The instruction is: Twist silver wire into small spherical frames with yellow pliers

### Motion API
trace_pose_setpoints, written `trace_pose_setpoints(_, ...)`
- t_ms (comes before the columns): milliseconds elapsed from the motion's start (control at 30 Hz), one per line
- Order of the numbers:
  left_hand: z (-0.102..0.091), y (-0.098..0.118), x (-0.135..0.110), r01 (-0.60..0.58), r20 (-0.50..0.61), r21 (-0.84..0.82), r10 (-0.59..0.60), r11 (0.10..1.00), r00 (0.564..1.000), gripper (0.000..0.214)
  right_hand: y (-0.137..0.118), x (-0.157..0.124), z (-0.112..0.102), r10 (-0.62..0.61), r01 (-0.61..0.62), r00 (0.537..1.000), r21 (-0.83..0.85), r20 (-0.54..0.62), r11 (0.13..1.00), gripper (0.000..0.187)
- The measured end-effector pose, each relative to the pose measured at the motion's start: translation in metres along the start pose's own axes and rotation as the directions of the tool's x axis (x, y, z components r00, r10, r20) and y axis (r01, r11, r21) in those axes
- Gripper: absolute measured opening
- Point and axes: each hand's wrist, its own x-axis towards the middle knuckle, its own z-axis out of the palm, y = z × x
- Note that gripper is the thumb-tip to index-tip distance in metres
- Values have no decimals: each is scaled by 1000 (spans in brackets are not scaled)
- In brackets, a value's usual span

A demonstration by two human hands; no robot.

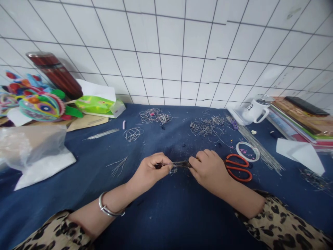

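Observation:
My left hand point(149, 172) and my right hand point(209, 168) meet over the blue cloth point(166, 215). Both are closed, pinching the two ends of a thin dark wire piece point(179, 164) with a small tangle of silver wire hanging under it. A silver bangle point(109, 210) rings my left wrist. Orange-handled scissors point(238, 167) lie just right of my right hand, touching nothing. A few straight wire pins point(118, 166) lie left of my left hand.
Piles of bent wire point(154, 116) point(208, 125) and a wire ball point(133, 134) lie farther back. A tape roll point(248, 151), long wires point(257, 146), a white mug point(256, 109) and stacked books point(301, 119) sit right. A plastic bag point(31, 146), colourful craft pieces point(39, 104), tissue pack point(97, 104) and flask point(56, 73) sit left.

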Motion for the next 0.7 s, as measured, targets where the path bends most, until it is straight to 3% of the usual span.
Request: trace_pose_setpoints(700, 1, 4, 0, 27, -36, -23, -28, 999, 999, 14, -3, -1, -2, -13, 11, 1000, -96, -23, 995, 18)
